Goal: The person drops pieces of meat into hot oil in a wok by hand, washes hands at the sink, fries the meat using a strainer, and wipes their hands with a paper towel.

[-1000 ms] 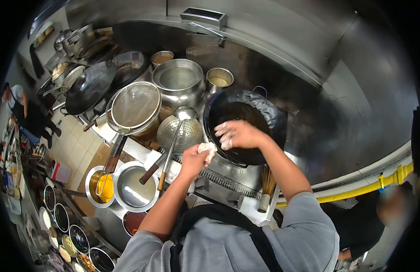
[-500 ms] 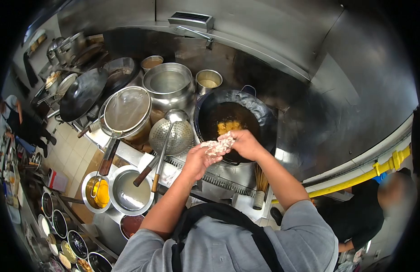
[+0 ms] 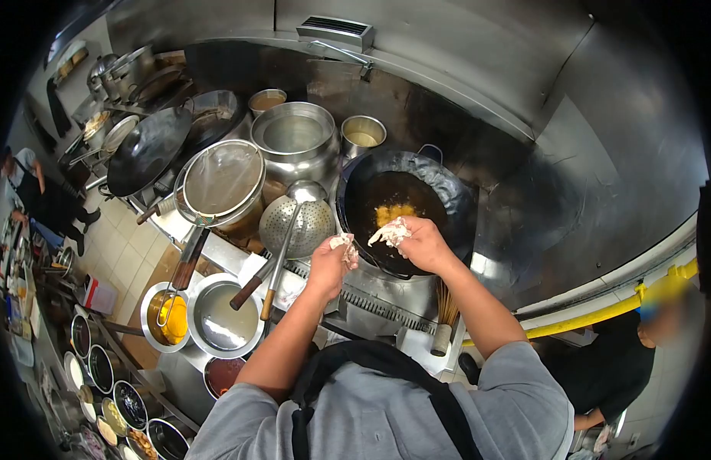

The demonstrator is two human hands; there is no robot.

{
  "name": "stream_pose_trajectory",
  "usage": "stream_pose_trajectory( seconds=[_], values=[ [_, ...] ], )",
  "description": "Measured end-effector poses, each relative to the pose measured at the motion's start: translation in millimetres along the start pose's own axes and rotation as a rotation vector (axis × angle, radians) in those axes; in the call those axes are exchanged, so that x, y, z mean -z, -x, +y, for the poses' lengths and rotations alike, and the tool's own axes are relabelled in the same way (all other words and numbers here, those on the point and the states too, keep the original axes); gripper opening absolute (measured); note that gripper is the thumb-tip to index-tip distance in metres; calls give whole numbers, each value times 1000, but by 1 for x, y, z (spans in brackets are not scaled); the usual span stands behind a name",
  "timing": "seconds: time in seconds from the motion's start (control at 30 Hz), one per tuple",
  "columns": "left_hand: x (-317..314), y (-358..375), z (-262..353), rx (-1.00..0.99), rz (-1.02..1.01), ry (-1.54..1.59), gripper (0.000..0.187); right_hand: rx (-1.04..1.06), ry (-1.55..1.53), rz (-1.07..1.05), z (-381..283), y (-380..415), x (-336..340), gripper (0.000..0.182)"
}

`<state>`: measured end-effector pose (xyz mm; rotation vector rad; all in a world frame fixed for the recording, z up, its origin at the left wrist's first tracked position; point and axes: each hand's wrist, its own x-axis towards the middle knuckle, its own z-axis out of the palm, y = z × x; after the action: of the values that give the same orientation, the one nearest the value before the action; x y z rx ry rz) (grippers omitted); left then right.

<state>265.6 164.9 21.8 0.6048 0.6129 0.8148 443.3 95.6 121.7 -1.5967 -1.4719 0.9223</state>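
Observation:
My left hand is closed round a small lump of pale, flour-coated food, apparently raw meat. My right hand grips a larger white clump of the coated pieces, one strip hanging from it. Both hands are over the near edge of a dark wok, a gap between them. In the wok's dark oil, golden frying pieces float just beyond my right hand. To the left of my left hand lies a perforated strainer with a ladle resting across it.
A mesh sieve sits on a pot to the left, near a large steel pot. Steel bowls stand nearer, one holding yellow liquid. A bamboo brush is at right. Another person is at far right.
My hands have moved apart. The pale coated pieces they held together are now split into two clumps, one in each hand. The view has shifted slightly.

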Motion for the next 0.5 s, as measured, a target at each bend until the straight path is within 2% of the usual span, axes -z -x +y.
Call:
stream_pose_trajectory(
  seconds=[0.03,0.07,0.1,0.17,0.23,0.3,0.33,0.37,0.43,0.5],
  values=[
    [-1,0,-2,7,-4,-2,20,12,45,-16,3,1,0,15],
    [-4,1,-1,8,-86,14,21,-77,-24,-75,11,0,-2,12],
    [-10,4,0,7,-166,32,22,-77,-24,-75,18,0,-9,12],
    [-24,1,-9,-204,-227,-393,32,-113,-224,-158,27,0,-19,13],
    [-18,-5,-11,-120,-215,-462,32,-99,-278,-180,27,1,-18,16],
    [-7,-10,-8,-42,-174,-379,32,-161,16,-92,23,4,-8,14],
    [-2,-12,-8,37,-130,-297,32,-108,-232,-29,36,1,11,12],
    [-1,-10,-7,41,-126,-295,32,-95,-418,124,30,0,31,12],
    [-5,-1,-2,1,-31,-152,30,-155,-498,210,21,-2,40,12],
    [-5,-1,-4,-8,-39,-132,26,-91,-463,328,35,-15,52,16]
  ],
)
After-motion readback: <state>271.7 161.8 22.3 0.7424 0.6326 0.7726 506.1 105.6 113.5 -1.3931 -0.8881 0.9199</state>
